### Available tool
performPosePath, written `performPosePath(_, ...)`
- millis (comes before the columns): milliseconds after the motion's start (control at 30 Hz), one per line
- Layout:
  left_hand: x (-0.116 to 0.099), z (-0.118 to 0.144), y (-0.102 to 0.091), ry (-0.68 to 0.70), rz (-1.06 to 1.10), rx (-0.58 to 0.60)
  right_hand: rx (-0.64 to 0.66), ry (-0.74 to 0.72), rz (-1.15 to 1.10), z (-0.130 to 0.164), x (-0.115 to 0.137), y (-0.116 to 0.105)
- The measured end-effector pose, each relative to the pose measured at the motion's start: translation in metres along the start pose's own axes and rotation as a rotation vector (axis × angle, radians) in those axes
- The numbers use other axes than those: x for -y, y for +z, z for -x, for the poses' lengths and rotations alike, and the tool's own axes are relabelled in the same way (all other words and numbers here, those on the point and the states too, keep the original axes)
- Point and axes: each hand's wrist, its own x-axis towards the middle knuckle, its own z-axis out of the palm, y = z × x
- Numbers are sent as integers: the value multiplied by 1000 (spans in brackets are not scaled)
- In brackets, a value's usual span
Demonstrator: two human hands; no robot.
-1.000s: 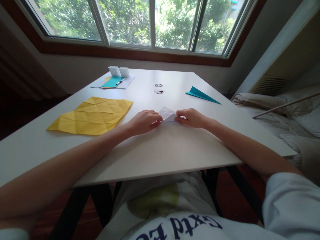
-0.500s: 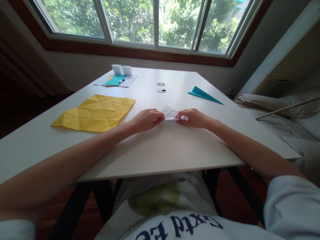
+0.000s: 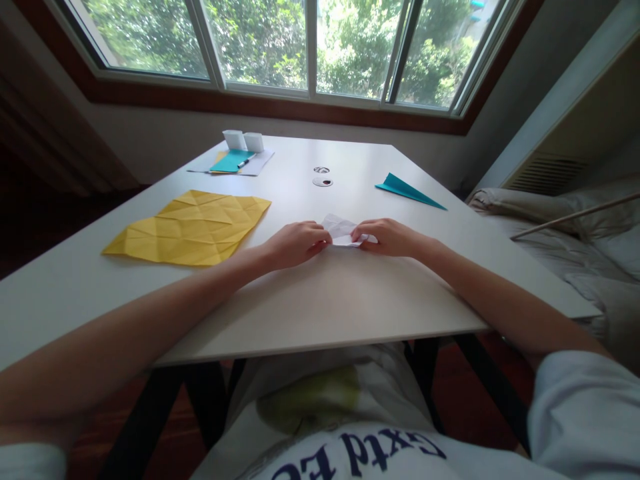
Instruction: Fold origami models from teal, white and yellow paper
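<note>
A small folded white paper lies at the middle of the white table. My left hand pinches its left end with thumb and fingers. Its right end is pinched by my right hand. Both hands rest on the tabletop, and part of the paper is hidden under the fingers.
A creased yellow sheet lies to the left. A teal folded paper plane sits at the far right. Two white cups, teal paper and a pen are at the far left; a cable hole is at the middle.
My two hands have drawn a little closer together on the white paper, pressing it flatter. The view shifted slightly.
</note>
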Motion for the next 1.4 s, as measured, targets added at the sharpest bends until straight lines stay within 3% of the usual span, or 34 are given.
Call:
performPosePath(367, -8, 0, 1, 74, -12, -21, -32, -159, 159, -2, 6, 6)
performPosePath(967, -7, 0, 1, -67, -13, -23, -178, 148, -96, 0, 0, 8)
performPosePath(1400, -4, 2, 5, -1, -52, 24, -185, 59, -66, -4, -4, 16)
